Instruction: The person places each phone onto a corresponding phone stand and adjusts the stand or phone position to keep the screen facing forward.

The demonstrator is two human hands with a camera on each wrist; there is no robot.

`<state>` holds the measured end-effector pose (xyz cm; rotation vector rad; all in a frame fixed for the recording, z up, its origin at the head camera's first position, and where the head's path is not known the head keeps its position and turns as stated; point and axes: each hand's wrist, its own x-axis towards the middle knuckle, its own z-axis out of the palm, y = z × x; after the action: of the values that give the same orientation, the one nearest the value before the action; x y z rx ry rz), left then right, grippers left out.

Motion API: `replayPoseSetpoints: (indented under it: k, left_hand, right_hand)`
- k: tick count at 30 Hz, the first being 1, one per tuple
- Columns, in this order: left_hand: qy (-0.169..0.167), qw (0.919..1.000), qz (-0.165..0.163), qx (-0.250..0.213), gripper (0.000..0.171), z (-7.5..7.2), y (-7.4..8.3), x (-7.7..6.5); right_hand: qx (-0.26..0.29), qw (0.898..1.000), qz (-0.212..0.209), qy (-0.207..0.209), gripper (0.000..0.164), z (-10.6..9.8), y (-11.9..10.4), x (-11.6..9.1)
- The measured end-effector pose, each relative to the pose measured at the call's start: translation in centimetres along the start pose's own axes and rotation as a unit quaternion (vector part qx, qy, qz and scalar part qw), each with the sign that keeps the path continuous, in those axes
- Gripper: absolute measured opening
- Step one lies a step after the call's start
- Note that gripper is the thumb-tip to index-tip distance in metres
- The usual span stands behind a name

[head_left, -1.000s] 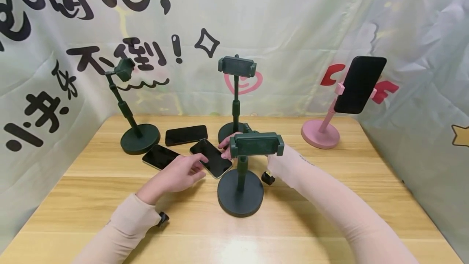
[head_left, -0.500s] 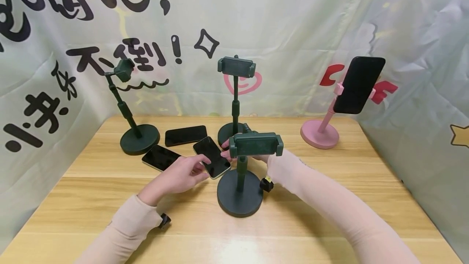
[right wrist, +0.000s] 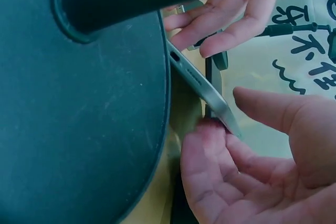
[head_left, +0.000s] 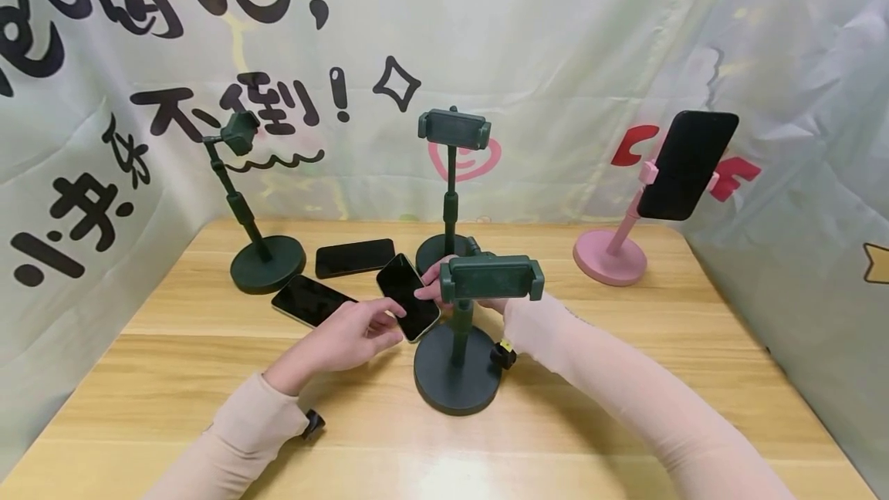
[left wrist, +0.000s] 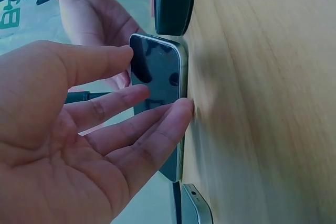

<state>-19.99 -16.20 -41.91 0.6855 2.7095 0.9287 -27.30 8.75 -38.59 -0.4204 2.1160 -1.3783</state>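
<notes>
A black-screened smartphone (head_left: 410, 307) lies slanted between both hands. One end rises off the table in the right wrist view. My left hand (head_left: 350, 334) has its fingers loosely bent at the phone's near left side, one fingertip against the screen. In the left wrist view other fingertips are at its lower edge. My right hand (right wrist: 247, 166) grips the phone's raised side, thumb on the screen side and fingers at the edge. In the head view the front green phone stand (head_left: 454, 373) hides much of that hand.
Two more smartphones (head_left: 354, 257) lie at the left of the wooden table (head_left: 528, 438). Two other green stands, one at left (head_left: 267, 262) and one at centre back (head_left: 451, 176), hold nothing. A pink stand (head_left: 610, 257) at back right holds a phone (head_left: 687, 166). Printed cloth surrounds the table.
The phone between my hands has turned more upright in the head view and shifted slightly right, its right side tipping up. My left hand has followed it a little to the right.
</notes>
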Motion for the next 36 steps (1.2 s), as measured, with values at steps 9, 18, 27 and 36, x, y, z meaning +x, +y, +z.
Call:
replayPoseSetpoints:
  k: [9, 18, 27, 36]
  left_hand:
    - [-0.009, 0.9995, 0.026, -0.016, 0.027, 0.6, 0.3, 0.1]
    - [-0.009, 0.9995, 0.026, -0.015, 0.028, 0.7, 0.6, -0.1]
    - [-0.005, 0.9993, 0.038, -0.006, 0.029, 0.8, 0.9, -0.1]
    - [-0.012, 0.9992, 0.039, -0.002, 0.031, 0.2, 1.1, 0.2]
  right_hand:
    - [-0.136, 0.988, -0.012, 0.067, 0.036, 0.9, 4.3, 5.7]
    - [-0.134, 0.988, -0.024, 0.077, 0.043, 0.3, 6.8, 7.9]
    - [-0.158, 0.986, -0.010, 0.052, 0.030, -0.3, 7.3, 8.5]
    - [-0.120, 0.990, -0.056, 0.047, 0.029, -1.1, 7.3, 8.4]
